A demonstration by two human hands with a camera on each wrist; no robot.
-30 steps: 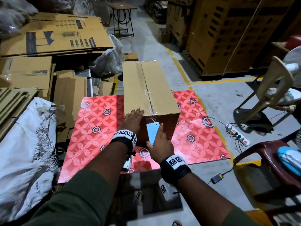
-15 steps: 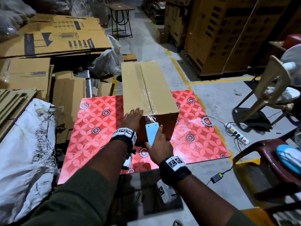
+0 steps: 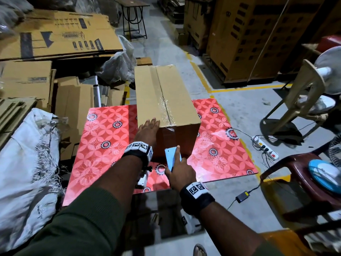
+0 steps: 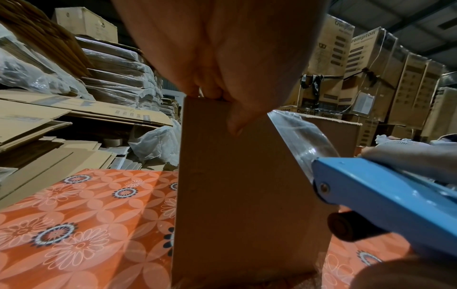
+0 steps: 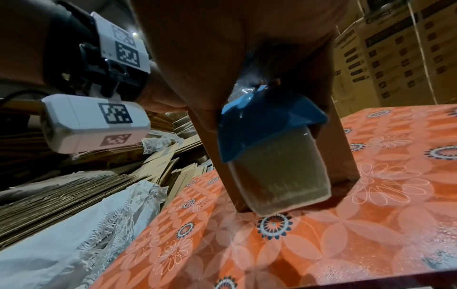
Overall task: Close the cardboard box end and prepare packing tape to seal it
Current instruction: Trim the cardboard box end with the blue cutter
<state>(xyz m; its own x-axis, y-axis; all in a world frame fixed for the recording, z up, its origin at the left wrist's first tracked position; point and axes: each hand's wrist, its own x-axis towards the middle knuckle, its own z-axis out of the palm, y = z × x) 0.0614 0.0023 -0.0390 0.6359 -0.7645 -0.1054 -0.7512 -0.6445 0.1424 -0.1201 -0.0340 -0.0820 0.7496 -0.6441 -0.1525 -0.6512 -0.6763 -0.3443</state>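
A long cardboard box (image 3: 164, 93) lies on the red flowered table (image 3: 103, 145), with clear tape (image 3: 167, 108) along its top seam. My left hand (image 3: 148, 129) rests flat on the box's near left top corner, fingers straight; its thumb (image 4: 237, 121) hangs over the end face. My right hand (image 3: 181, 172) grips a blue tape dispenser (image 3: 171, 158), index finger laid along it. The dispenser is held against the box's near end face (image 4: 242, 195). A strip of clear tape (image 4: 296, 136) stretches from the top edge to the dispenser (image 4: 383, 195). The tape roll (image 5: 279, 172) shows under the blue dispenser body (image 5: 267, 125).
A white sack (image 3: 24, 163) and flattened cardboard stacks (image 3: 55, 34) crowd the left. Tall cartons (image 3: 258, 34) stand at the back right. A beige plastic chair (image 3: 304, 93), a maroon chair (image 3: 313, 182), a power strip (image 3: 263, 146) and an adapter (image 3: 242, 195) are on the right.
My right hand has drawn the dispenser down the box's near end face, away from the top edge. The left hand stays on the box top.
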